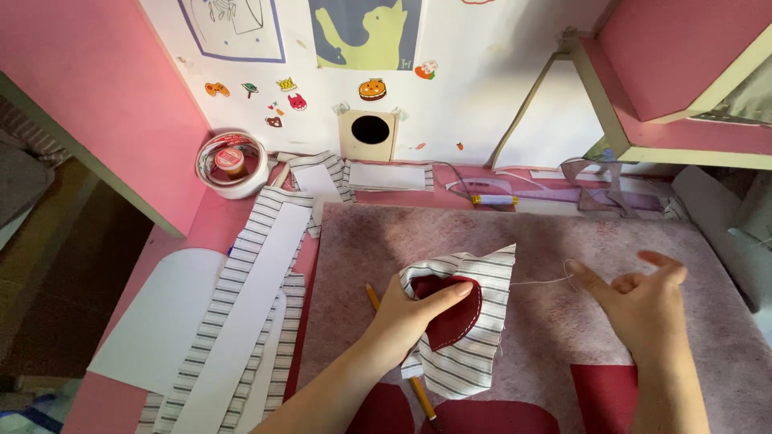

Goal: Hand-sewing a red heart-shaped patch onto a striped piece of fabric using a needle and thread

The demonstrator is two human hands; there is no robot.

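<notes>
The left hand (410,309) grips a striped fabric piece (466,329) with a dark red patch (452,320). At its 3 o'clock, the right hand (643,297) pinches a taut white thread (539,281), other fingers spread.

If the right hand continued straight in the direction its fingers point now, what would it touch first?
The right hand points up and to the right, pulling a thin thread away from the striped fabric. Its line crosses only bare pink mat toward the grey object at the edge; height is unclear, so it may pass above it.
</notes>
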